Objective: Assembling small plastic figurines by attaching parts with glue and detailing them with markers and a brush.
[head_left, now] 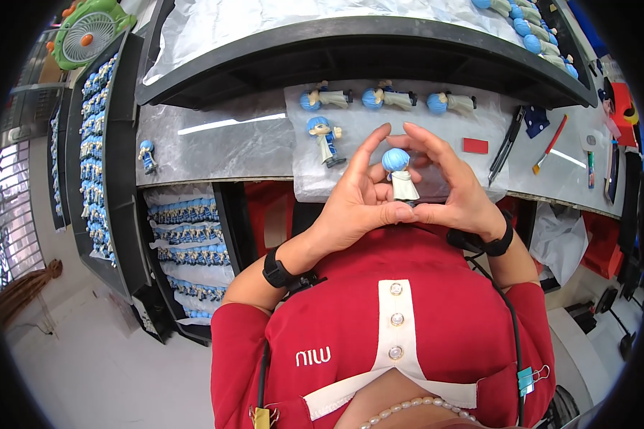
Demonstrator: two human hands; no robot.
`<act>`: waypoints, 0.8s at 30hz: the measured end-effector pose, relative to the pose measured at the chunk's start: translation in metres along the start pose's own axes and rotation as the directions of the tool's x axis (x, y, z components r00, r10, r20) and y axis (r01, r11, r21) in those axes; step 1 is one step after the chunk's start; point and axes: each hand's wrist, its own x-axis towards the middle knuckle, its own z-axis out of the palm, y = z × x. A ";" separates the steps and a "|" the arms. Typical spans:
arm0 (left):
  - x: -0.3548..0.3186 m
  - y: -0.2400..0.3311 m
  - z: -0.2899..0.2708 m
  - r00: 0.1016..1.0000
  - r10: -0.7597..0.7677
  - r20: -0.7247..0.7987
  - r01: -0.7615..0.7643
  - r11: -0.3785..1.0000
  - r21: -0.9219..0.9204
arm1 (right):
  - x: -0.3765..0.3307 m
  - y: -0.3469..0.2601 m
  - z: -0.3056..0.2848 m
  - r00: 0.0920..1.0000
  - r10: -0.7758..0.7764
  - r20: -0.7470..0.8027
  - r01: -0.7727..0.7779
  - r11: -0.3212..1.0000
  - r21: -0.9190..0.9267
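Between my two hands a small figurine [401,177] with light blue hair and a cream cape stands upright, its back toward me. My left hand [356,194] closes on it from the left, with the thumb at its base and the fingers curled behind. From the other side my right hand [456,187] cups it, thumb also at the base, index finger arched above the head. Similar figurines lie on a white sheet [309,177] just beyond: a face-up one [325,141] by my left fingertips, and a row with a face-down one [451,104] at its right.
A black tray [365,32] lined with white film spans the back, with figurines at its right. Right of my hands lie a red block [475,146], a thin black tool [506,145] and a brush [551,145]. Racks of figurines [96,157] stand left, beside a green fan [86,36].
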 end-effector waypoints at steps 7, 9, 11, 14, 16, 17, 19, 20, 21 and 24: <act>0.003 -0.001 0.002 0.999 -0.006 0.036 0.006 1.000 -0.003 | -0.001 0.004 0.001 1.000 0.020 0.003 -0.020 0.990 0.136; 0.003 -0.003 0.000 0.999 -0.010 0.043 0.010 1.000 -0.001 | -0.001 0.002 0.002 0.999 0.046 -0.006 -0.044 0.982 0.183; 0.004 -0.003 0.001 0.999 -0.014 0.051 0.014 1.000 0.002 | -0.002 0.002 0.002 0.997 0.073 -0.014 -0.067 0.971 0.229; 0.005 -0.004 0.005 1.000 -0.013 0.021 0.013 1.000 0.005 | -0.003 0.003 0.001 0.998 0.062 -0.027 -0.056 0.980 0.192; 0.005 -0.005 0.005 0.999 0.007 -0.044 -0.004 0.998 0.056 | -0.002 0.002 -0.001 0.999 0.019 -0.030 -0.016 0.995 0.100; 0.005 -0.005 0.005 0.999 0.005 -0.043 -0.002 0.998 0.058 | -0.002 0.002 -0.002 0.999 0.019 -0.032 -0.015 0.995 0.101; 0.005 -0.003 0.005 0.999 0.015 -0.033 -0.012 0.996 0.091 | -0.002 -0.001 -0.004 0.998 -0.052 -0.041 0.050 0.997 -0.056; 0.005 -0.003 0.005 0.999 0.014 -0.030 -0.011 0.996 0.092 | -0.002 -0.002 -0.004 0.998 -0.052 -0.044 0.050 0.997 -0.057; 0.004 -0.002 0.005 0.999 0.027 -0.020 -0.024 0.995 0.099 | -0.002 -0.004 -0.004 0.994 -0.085 -0.066 0.080 0.994 -0.076; 0.005 -0.002 0.005 0.999 0.037 0.029 -0.039 0.998 0.053 | -0.001 -0.009 -0.003 0.984 -0.146 -0.106 0.133 0.984 -0.123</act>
